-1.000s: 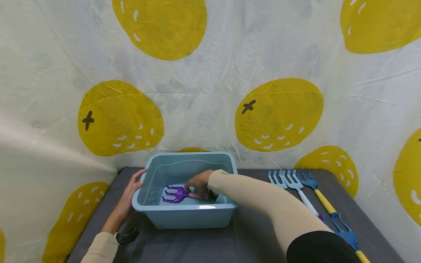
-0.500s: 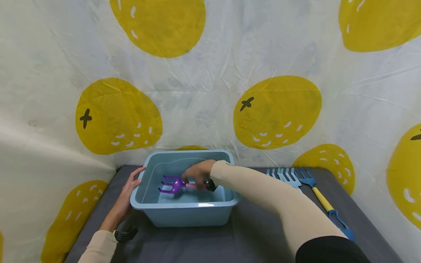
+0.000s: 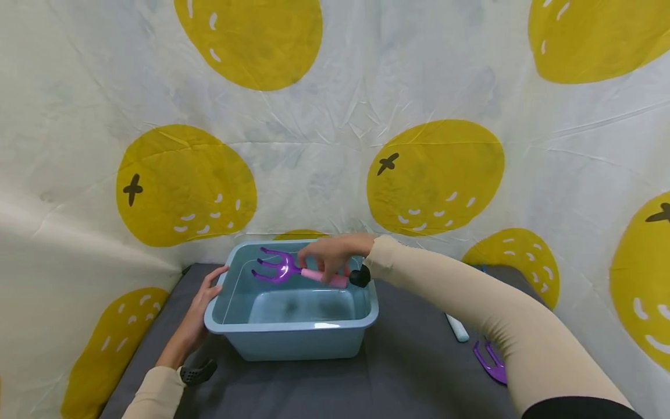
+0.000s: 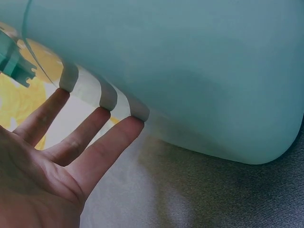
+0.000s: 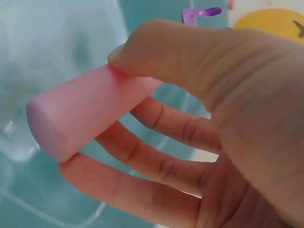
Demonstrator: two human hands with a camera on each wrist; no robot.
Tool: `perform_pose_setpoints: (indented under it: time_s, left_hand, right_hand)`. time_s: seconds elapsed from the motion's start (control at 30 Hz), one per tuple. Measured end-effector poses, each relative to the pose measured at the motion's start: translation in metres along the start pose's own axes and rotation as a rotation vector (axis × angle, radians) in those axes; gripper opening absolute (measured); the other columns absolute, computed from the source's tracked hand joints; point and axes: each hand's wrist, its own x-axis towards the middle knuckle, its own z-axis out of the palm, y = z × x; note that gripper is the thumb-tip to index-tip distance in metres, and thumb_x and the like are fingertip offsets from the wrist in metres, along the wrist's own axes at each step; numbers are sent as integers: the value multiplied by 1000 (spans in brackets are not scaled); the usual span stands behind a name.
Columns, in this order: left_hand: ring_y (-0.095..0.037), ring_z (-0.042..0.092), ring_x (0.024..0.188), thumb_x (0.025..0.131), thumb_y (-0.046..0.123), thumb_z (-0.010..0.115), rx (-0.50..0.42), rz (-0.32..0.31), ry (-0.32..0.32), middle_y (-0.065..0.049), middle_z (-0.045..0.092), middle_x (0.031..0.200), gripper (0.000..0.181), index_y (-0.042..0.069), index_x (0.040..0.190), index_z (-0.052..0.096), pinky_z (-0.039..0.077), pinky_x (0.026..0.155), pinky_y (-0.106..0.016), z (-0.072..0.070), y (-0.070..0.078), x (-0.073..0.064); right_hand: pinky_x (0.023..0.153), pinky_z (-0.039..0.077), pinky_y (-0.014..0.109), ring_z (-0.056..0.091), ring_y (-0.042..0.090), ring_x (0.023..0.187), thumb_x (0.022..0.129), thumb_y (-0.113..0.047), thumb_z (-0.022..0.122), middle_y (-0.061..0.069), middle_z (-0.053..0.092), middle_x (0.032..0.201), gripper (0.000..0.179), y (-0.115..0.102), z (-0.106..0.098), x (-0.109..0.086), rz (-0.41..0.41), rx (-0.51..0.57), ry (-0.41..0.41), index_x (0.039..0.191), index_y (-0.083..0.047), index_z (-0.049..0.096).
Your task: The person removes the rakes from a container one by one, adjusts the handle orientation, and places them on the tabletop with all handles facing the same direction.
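My right hand (image 3: 335, 251) holds a purple three-pronged hand cultivator by its pink handle, with the purple prongs (image 3: 282, 269) pointing left. The tool hangs inside the upper part of a light blue plastic basin (image 3: 290, 344), off its floor. Close up in the right wrist view, thumb and fingers pinch the pink handle (image 5: 78, 107) near its rounded end. My left hand (image 3: 196, 314) rests at the basin's left rim. Its fingers look straight in the left wrist view, fingertips touching the basin wall (image 4: 199, 85); the thumb is hidden there.
Right of the basin on the dark grey table (image 3: 335, 390) lie a pale tool handle (image 3: 457, 327) and a second purple pronged tool (image 3: 492, 366), partly covered by my right arm. A white curtain (image 3: 314, 192) with yellow fruit prints hangs behind.
My right hand has lifted the purple cultivator from low in the basin up toward rim height. The right arm now covers most tools on the right. My left hand stays at the rim.
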Motion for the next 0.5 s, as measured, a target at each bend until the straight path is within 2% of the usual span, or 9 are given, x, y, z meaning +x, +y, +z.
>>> perform_pose_setpoints:
  time_s: [0.07,0.2,0.3,0.5]
  left_hand:
    - [-45,42,128,110,43,34,5,-2,-2,-17,23,159,56,28,162,20,47,101,-58,1,0,1]
    - [-44,43,125,111,43,32,12,4,-2,-17,24,157,55,28,162,19,51,95,-46,3,-1,2]
    - [-41,44,123,111,42,31,17,10,4,-16,26,156,54,28,162,20,52,90,-39,3,0,3]
    - [-39,43,123,111,42,30,20,-2,9,-14,23,156,54,27,162,20,52,87,-32,5,0,3]
  right_hand:
    - [62,62,44,71,24,70,92,-8,74,10,67,98,48,3,-5,-13,-3,28,5,132,-22,52]
    - [64,62,46,71,26,75,93,-9,74,12,66,103,49,7,-16,-37,17,90,18,135,-21,51]
    - [64,62,45,71,24,80,92,-10,75,9,65,106,51,12,-22,-53,42,102,47,136,-23,51]
    - [61,62,41,71,24,85,92,-11,77,10,64,111,55,26,-26,-81,43,119,95,138,-22,50]
